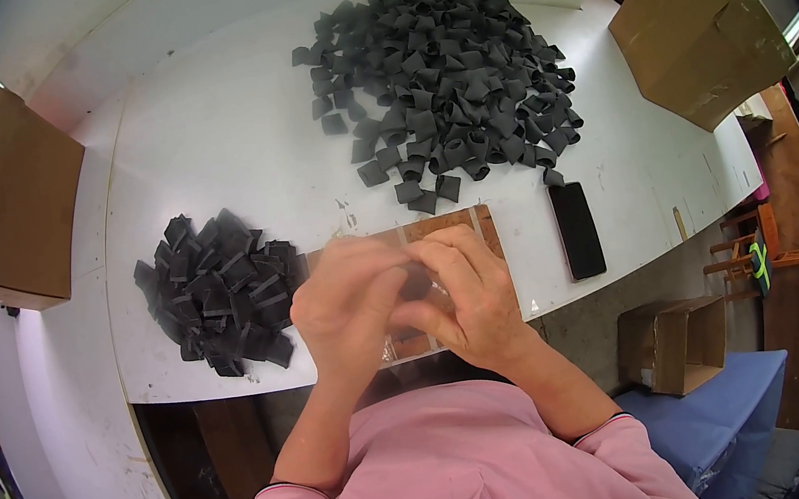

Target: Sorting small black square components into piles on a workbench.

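Close together over a brown board (490, 227) at the table's front edge, my two hands work on one small black fabric piece (416, 284). My right hand (475, 298) is curled with thumb and fingers around it. Blurred by motion, my left hand (348, 302) is also closed at the piece, its thumb against it; its other fingertips are hard to make out. Left of my hands lies a heap of flat black fabric pieces (224, 293), some with a lighter stripe. Farther back spreads a larger pile of black tube-shaped fabric pieces (443, 82), several with open ends showing.
A black phone (578, 231) lies right of the board on the white table (232, 130). Cardboard boxes stand at the left (15, 204) and back right (698, 28). Beyond the right edge, an open carton (670, 345) rests on a blue-covered surface (714, 415), near a wooden stool (767, 241).
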Tool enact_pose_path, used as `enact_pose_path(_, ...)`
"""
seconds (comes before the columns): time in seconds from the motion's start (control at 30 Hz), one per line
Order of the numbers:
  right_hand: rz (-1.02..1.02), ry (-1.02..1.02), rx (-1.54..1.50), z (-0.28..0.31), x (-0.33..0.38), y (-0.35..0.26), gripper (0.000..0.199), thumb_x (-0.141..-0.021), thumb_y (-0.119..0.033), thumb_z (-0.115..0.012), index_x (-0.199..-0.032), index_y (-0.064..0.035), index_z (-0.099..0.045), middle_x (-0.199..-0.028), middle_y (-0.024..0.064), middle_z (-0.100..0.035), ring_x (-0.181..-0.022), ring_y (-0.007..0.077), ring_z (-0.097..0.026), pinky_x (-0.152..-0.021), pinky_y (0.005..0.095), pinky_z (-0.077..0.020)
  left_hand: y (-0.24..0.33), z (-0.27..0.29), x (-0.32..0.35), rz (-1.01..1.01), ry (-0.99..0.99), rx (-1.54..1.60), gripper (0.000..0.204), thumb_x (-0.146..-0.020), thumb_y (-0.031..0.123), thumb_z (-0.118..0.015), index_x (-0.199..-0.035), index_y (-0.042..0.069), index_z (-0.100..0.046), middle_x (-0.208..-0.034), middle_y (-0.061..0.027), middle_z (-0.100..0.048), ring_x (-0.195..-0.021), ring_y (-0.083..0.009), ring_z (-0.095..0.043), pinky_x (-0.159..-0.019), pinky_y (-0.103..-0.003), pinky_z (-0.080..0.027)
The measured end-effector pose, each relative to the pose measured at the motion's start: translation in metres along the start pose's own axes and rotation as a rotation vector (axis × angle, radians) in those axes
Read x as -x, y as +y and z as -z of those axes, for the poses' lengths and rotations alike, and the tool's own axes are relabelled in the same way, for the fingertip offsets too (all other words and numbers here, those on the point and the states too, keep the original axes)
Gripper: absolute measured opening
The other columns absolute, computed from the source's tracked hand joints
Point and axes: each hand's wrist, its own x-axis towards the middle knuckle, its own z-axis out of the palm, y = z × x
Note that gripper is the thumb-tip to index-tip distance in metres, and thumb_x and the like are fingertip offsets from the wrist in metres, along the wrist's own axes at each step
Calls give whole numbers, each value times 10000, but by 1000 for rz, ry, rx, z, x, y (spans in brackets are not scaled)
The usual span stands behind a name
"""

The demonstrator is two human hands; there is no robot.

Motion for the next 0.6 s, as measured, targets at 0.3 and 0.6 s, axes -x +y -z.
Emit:
enact_pose_path(0.3,-124,20,-123,-4,-9,-14,264,-641,-86,-713,-840,-16,-553,-773,69,-516,-601,180,-536,-435,265,-440,4,-2,6,159,197,490,250,-822,153,-581,-1011,-3,-536,-953,-127,-578,-884,-177,-535,-806,-302,-410)
enact_pose_path(0.6,-171,40,-111,-3,-12,-20,213,-639,-21,-697,-824,-19,-590,-732,60,-535,-536,163,-493,-425,230,-388,-8,6,10,233,242,862,127,-818,97,-567,-911,11,-561,-902,-119,-568,-900,-226,-507,-832,-334,-409)
